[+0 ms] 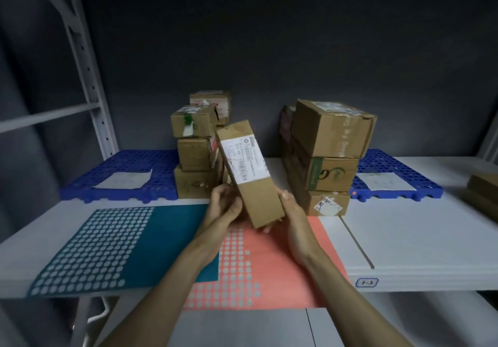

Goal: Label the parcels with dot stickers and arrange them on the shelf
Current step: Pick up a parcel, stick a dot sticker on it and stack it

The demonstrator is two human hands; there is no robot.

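A long narrow cardboard parcel (249,174) with a white shipping label is held tilted above the shelf (420,241). My left hand (225,206) grips its lower left side and my right hand (289,208) grips its lower right edge. Under my arms lie a teal dot sticker sheet (113,247) and a salmon dot sticker sheet (269,271), both with many dots gone. Behind the held parcel stands a stack of small parcels (194,147), and to the right a stack of larger parcels (328,155).
Two blue perforated mats lie at the back, one at the left (118,174) and one at the right (396,182), each with a paper sheet on it. Another box (482,193) shows at the far right edge. A shelf upright (89,77) rises at left.
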